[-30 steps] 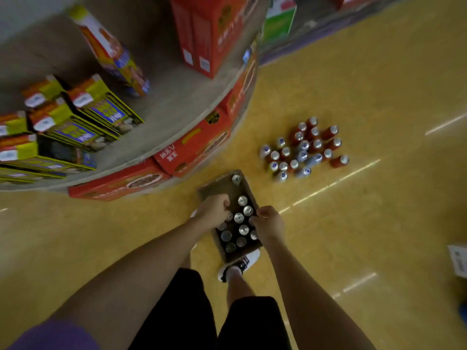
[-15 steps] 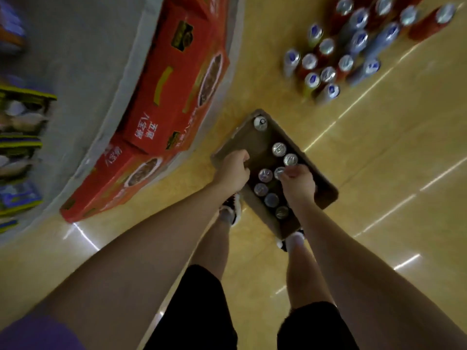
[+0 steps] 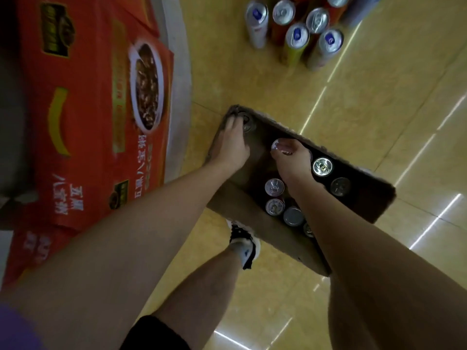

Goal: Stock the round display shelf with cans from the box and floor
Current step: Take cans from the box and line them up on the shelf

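A brown cardboard box lies on the yellow floor and holds several silver-topped cans. My left hand reaches into the box's far corner, its fingers around the lone can there. My right hand is over the middle of the box, its fingers curled on top of a can. More cans stand upright in a group on the floor beyond the box. The round shelf's grey base edge curves along the left.
Large red cartons printed with a bowl picture fill the shelf's bottom level on the left. My legs and a black-and-white shoe stand just beside the box. Glossy floor stretches to the right.
I have bent much closer to the box. My left hand moved from the near cans to the lone can in the far corner. My right hand moved forward onto another can.
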A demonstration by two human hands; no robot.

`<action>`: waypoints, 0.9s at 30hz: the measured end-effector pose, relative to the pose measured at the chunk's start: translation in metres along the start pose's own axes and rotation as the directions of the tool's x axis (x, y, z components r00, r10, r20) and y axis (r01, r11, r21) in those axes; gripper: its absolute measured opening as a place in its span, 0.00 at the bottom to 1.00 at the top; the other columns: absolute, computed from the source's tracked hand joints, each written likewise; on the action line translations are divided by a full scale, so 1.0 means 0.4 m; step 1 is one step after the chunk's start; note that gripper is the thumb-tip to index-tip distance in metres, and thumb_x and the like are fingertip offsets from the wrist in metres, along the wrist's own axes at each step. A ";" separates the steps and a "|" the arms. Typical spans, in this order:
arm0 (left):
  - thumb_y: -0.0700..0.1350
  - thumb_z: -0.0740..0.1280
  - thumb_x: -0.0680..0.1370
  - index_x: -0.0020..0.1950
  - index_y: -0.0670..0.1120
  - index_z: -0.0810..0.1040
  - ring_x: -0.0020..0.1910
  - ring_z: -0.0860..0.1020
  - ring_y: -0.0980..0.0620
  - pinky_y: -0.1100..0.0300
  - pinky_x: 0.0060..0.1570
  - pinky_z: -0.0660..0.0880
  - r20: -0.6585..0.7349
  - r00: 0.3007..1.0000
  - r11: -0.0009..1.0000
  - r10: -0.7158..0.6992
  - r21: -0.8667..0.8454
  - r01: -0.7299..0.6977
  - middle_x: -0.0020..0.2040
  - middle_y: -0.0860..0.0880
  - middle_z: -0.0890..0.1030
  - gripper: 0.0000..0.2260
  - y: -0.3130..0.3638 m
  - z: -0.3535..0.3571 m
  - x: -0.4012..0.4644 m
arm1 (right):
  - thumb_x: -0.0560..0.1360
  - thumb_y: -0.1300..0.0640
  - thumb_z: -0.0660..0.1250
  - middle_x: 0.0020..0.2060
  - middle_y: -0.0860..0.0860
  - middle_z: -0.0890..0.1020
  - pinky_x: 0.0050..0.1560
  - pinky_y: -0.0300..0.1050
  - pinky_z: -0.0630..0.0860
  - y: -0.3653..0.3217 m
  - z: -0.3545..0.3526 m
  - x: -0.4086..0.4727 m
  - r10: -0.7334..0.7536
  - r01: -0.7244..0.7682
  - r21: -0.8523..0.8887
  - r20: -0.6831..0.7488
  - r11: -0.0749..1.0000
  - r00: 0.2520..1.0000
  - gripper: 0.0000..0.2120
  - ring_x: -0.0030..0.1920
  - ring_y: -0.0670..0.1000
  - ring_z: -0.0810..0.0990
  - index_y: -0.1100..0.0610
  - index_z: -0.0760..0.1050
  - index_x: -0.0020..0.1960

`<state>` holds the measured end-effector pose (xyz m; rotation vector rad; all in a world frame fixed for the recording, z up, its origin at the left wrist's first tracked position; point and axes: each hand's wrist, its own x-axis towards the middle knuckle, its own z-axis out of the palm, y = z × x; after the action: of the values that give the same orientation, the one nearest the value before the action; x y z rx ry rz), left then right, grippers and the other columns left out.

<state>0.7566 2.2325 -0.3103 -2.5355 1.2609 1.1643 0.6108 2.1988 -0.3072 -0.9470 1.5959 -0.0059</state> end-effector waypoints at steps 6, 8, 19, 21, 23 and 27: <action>0.36 0.65 0.77 0.76 0.44 0.62 0.71 0.67 0.41 0.50 0.65 0.70 -0.128 0.992 1.000 -0.018 0.020 0.020 0.77 0.42 0.59 0.28 0.004 0.112 0.086 | 0.75 0.62 0.66 0.54 0.48 0.82 0.58 0.50 0.78 0.075 0.056 0.107 0.043 -0.041 0.074 -0.025 0.996 0.999 0.17 0.55 0.51 0.79 0.56 0.76 0.63; 0.37 0.64 0.78 0.75 0.44 0.64 0.72 0.64 0.40 0.48 0.69 0.66 -0.171 0.985 0.997 -0.027 0.062 0.038 0.77 0.41 0.57 0.25 -0.004 0.151 0.090 | 0.76 0.63 0.65 0.51 0.48 0.81 0.54 0.49 0.79 0.093 0.063 0.123 0.062 -0.059 0.102 -0.029 0.993 0.998 0.16 0.52 0.52 0.80 0.55 0.76 0.63; 0.46 0.76 0.70 0.58 0.44 0.75 0.58 0.76 0.41 0.50 0.49 0.73 -0.003 0.987 0.987 -0.158 -0.039 0.157 0.60 0.44 0.75 0.20 -0.045 0.095 -0.036 | 0.76 0.64 0.63 0.57 0.49 0.80 0.55 0.43 0.75 0.087 0.015 0.000 -0.038 0.051 -0.134 0.095 0.990 0.995 0.18 0.56 0.49 0.79 0.58 0.75 0.64; 0.46 0.76 0.68 0.54 0.44 0.75 0.54 0.78 0.40 0.52 0.42 0.71 0.012 0.987 0.983 -0.160 -0.085 0.160 0.55 0.43 0.78 0.19 -0.045 0.058 -0.090 | 0.76 0.64 0.63 0.59 0.52 0.80 0.60 0.46 0.76 0.062 -0.008 -0.049 -0.084 0.112 -0.191 0.146 0.975 0.986 0.18 0.58 0.51 0.79 0.60 0.74 0.66; 0.46 0.76 0.67 0.52 0.44 0.76 0.51 0.78 0.41 0.55 0.39 0.67 0.004 0.984 0.970 -0.179 -0.166 0.177 0.52 0.44 0.79 0.17 -0.041 0.021 -0.146 | 0.76 0.64 0.64 0.61 0.54 0.79 0.62 0.46 0.74 0.025 -0.033 -0.100 -0.112 0.156 -0.246 0.181 0.957 0.977 0.19 0.60 0.52 0.78 0.61 0.73 0.67; 0.48 0.77 0.66 0.54 0.45 0.76 0.51 0.77 0.43 0.53 0.43 0.74 0.009 0.983 0.951 -0.186 -0.249 0.182 0.53 0.46 0.77 0.20 0.003 -0.080 -0.258 | 0.75 0.64 0.65 0.59 0.52 0.81 0.57 0.41 0.73 -0.073 -0.096 -0.213 -0.173 0.248 -0.339 0.235 0.907 0.956 0.18 0.60 0.51 0.79 0.57 0.75 0.65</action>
<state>0.7365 2.2867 -0.2192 -2.7688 0.9047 1.3372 0.5909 2.2089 -0.2121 -1.3657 1.3222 0.2376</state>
